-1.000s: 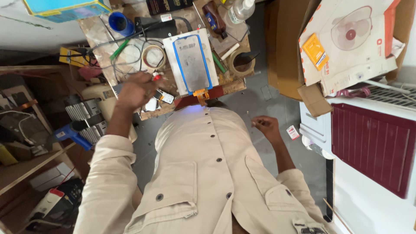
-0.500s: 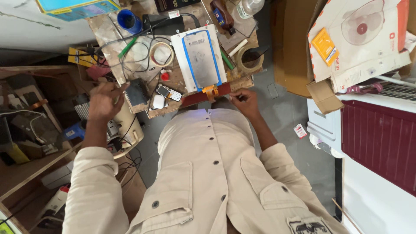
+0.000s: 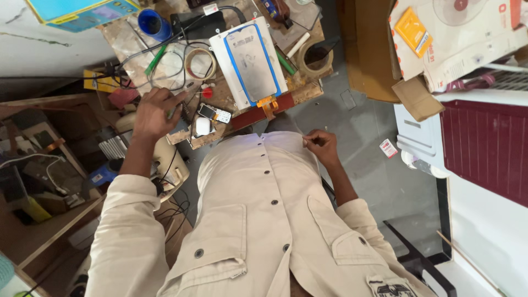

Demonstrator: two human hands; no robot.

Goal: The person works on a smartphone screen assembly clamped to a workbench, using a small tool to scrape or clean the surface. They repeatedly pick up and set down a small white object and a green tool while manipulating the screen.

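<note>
My left hand [image 3: 155,113] rests on the cluttered wooden workbench [image 3: 300,94], fingers apart, index finger stretched toward a small red part [image 3: 207,92]. Beside its fingertips lie a small white oblong device [image 3: 214,114] and a white block [image 3: 203,126]. A phone screen panel with a blue border [image 3: 250,60] lies on a white backing in the middle of the bench, an orange flex tab [image 3: 268,103] at its near end. My right hand [image 3: 322,146] hovers off the bench at my cream shirt front, fingertips pinched together; nothing shows between them.
A tape roll [image 3: 199,63], a brown tape roll [image 3: 314,58], a blue cup [image 3: 152,25], a green pen [image 3: 155,59] and black cables crowd the bench. Cardboard boxes [image 3: 456,38] and a maroon-and-white appliance [image 3: 484,143] stand at right. Shelves with tools fill the left.
My left hand has swung from the left of the bench back onto it, near the small parts. My right hand has dropped from the bench edge to my shirt front.
</note>
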